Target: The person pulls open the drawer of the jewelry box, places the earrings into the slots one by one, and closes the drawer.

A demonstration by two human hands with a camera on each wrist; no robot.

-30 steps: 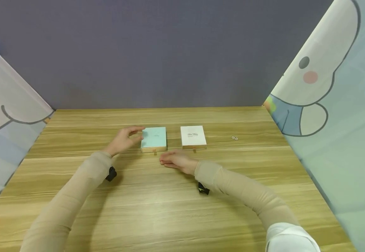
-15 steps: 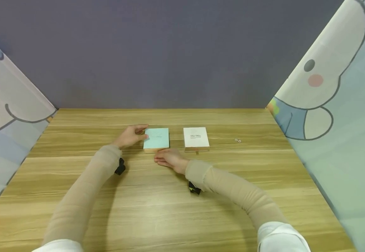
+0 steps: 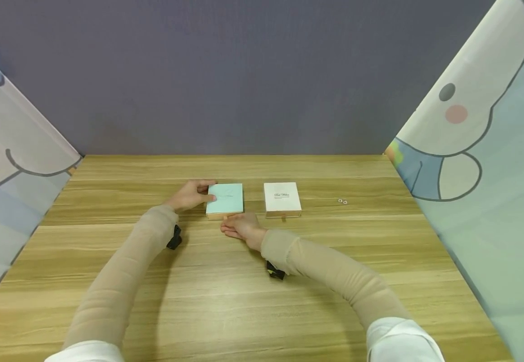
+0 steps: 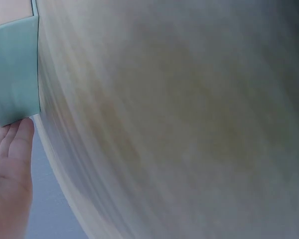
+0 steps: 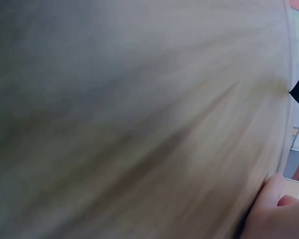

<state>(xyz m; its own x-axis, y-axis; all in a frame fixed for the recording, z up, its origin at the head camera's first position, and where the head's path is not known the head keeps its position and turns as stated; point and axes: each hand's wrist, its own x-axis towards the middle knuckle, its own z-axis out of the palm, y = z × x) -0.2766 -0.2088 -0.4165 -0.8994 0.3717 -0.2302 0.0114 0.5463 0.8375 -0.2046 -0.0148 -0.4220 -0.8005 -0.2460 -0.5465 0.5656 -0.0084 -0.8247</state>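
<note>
A flat teal drawer box with a tan front lies on the table, left of the middle. My left hand holds it at its left side, the thumb over the top edge and the fingers at the back left corner. In the left wrist view, fingertips touch the teal side wall. At the box's front, my right hand pinches by the small pull tab, fingers mostly hiding it. Beyond the right hand's thumb, a pale bit of the box front shows in the right wrist view.
A white drawer box with dark lettering and its own front tab stands right of the teal one. Farther right lie two tiny white round pieces. A grey wall rises behind the wooden table.
My left hand has moved right and taken hold of the teal box's left side. The right hand has slid left to the box's front tab. Both boxes look still on the table.
</note>
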